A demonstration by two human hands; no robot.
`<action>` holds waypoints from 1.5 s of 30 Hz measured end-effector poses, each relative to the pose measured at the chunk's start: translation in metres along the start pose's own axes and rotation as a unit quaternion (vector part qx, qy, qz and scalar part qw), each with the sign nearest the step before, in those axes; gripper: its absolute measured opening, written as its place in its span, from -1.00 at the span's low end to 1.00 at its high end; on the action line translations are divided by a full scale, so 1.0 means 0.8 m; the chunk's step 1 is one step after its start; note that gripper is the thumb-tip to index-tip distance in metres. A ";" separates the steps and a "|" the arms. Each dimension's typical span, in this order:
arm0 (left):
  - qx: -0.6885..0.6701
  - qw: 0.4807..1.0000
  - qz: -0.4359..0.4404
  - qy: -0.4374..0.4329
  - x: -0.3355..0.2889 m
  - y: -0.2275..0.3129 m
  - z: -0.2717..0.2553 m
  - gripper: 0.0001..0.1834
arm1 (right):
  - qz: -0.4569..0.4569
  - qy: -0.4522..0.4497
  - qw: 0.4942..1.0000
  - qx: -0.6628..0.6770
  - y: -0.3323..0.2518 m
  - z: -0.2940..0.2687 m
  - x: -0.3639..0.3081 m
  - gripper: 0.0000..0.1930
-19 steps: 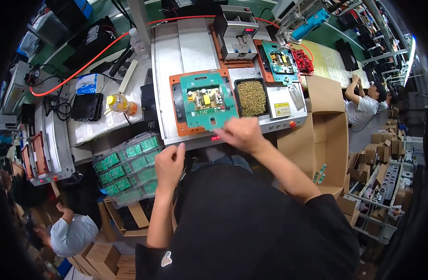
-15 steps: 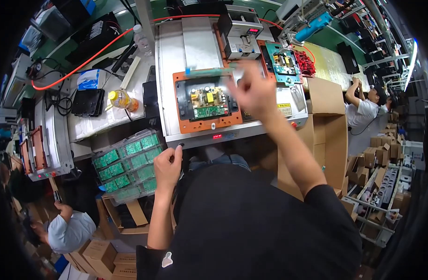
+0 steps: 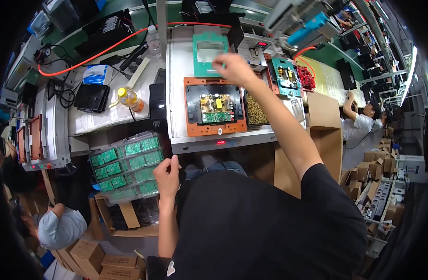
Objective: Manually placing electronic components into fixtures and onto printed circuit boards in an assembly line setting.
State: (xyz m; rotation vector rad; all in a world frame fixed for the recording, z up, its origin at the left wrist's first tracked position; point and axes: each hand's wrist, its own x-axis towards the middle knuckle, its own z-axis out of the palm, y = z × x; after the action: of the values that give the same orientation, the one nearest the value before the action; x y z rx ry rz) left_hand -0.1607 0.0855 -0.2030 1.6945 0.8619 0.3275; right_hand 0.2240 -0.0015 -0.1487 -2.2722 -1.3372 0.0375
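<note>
My right hand (image 3: 235,69) reaches over the workbench, its fingers closed at the right edge of a green rectangular frame plate (image 3: 201,70) with a window in it. That plate is beyond an orange fixture (image 3: 202,128); whether it rests on the bench cannot be told. Inside the fixture sits a black housing (image 3: 194,100) with a circuit board (image 3: 217,107) carrying yellow and metal parts. Near the bench's front edge, my left hand (image 3: 167,176) hangs closed with its thumb up, showing nothing in it. Right of the fixture, a tray of small brass-coloured screws (image 3: 256,112) is partly behind my right forearm.
A second green fixture with a board (image 3: 287,77) stands at the right, near red wires (image 3: 306,78). A blue tool (image 3: 309,28) hangs above. Boards in clear trays (image 3: 125,163) lie lower left. A bottle (image 3: 129,99) stands left; an open carton (image 3: 323,112) stands right.
My right hand has carried the green frame plate away from above the orange fixture to its far side. The plate was edge-on and now shows its face. The left hand stays closed, and the view has shifted.
</note>
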 end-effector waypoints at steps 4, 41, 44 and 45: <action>-0.026 1.000 -0.010 0.005 -0.007 0.010 -0.021 -0.53 | 0.026 -0.178 0.969 -0.168 -0.045 0.056 -0.018 -0.77; -0.482 0.875 -0.031 0.029 -0.120 0.077 0.042 -0.37 | 0.011 -0.009 0.990 -0.137 0.298 -0.049 -0.027 -0.73; -0.461 0.881 -0.043 0.102 -0.137 0.072 0.049 -0.36 | 0.013 -0.072 0.974 -0.214 0.296 -0.041 -0.017 -0.73; -0.459 0.881 -0.043 0.104 -0.143 0.072 0.048 -0.36 | 0.030 -0.117 0.969 -0.217 0.294 -0.043 -0.014 -0.77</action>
State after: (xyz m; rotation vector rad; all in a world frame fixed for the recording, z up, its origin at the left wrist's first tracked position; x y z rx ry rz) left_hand -0.1943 -0.0256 -0.1374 0.7378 0.7492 0.7339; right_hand 0.4184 -0.1171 -0.2227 -2.7456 -1.5152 0.0373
